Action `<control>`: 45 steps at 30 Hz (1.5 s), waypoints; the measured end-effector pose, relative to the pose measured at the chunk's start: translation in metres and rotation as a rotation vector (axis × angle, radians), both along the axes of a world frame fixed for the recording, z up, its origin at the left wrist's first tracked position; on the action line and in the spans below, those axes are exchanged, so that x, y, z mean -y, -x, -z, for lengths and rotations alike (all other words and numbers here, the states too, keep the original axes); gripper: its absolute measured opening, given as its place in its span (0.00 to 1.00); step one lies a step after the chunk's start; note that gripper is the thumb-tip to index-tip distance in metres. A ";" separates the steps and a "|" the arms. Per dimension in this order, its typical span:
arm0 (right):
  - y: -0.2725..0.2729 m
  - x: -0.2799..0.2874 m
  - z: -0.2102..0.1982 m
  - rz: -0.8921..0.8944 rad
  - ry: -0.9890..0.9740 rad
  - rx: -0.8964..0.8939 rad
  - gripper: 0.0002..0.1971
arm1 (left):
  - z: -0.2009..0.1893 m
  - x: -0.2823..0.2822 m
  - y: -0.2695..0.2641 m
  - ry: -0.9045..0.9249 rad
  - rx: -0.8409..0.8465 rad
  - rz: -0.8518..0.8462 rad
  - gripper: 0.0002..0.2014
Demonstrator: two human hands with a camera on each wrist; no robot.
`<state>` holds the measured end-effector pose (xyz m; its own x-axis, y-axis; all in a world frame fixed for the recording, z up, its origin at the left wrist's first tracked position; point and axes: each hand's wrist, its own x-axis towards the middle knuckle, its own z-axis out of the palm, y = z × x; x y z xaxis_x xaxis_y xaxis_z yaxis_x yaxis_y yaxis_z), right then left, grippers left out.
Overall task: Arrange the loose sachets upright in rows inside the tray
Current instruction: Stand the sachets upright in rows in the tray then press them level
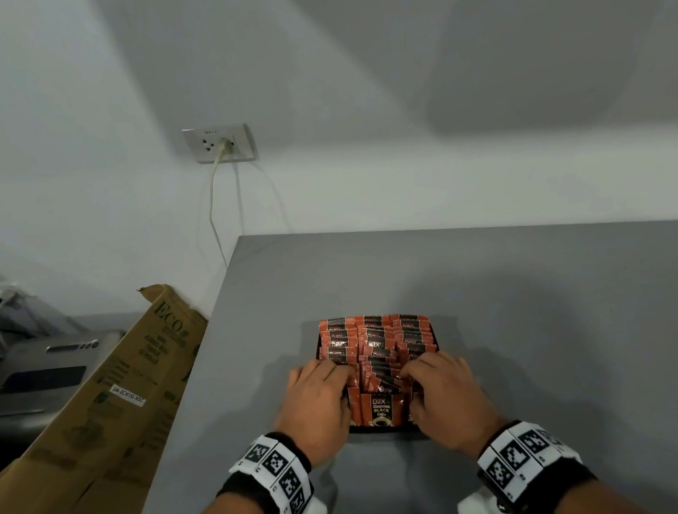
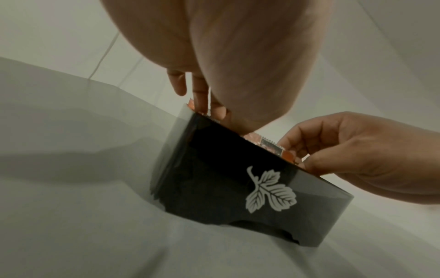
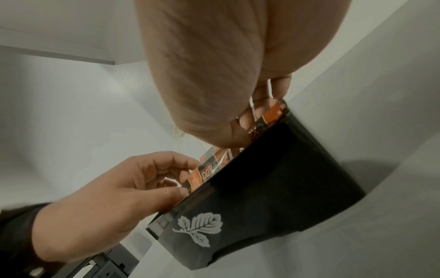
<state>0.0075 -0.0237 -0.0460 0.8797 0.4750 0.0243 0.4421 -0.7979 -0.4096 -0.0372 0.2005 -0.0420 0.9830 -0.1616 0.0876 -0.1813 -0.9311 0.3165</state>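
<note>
A black tray [image 1: 384,429] with a white leaf mark [image 2: 271,190] stands on the grey table. Orange-and-black sachets [image 1: 380,336] stand in three rows inside it. One front sachet [image 1: 382,410] faces me with its label showing. My left hand [image 1: 342,377] lies over the tray's left side, and in the right wrist view its thumb and fingers [image 3: 183,184] pinch the tops of sachets [image 3: 202,175] there. My right hand [image 1: 412,373] covers the right side. Thumb and curled fingers of that right hand [image 2: 302,156] pinch sachet tops at the rim. The lower parts of the sachets are hidden by the tray wall [image 3: 273,188].
The grey table [image 1: 547,317] ends at a left edge close to the tray. Beyond that edge lean a brown cardboard box [image 1: 113,401] and a grey appliance [image 1: 42,375]. A wall socket [image 1: 219,143] with a plugged cable sits on the wall behind.
</note>
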 end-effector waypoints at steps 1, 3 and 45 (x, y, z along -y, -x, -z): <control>-0.001 0.000 0.000 -0.006 0.006 0.002 0.13 | 0.001 0.000 0.000 0.009 -0.009 0.000 0.18; -0.001 0.002 -0.001 -0.018 0.014 0.004 0.11 | 0.000 0.000 -0.001 0.037 -0.015 0.012 0.14; -0.003 0.014 -0.010 0.120 -0.120 0.155 0.14 | -0.013 0.003 -0.004 0.176 0.131 -0.084 0.12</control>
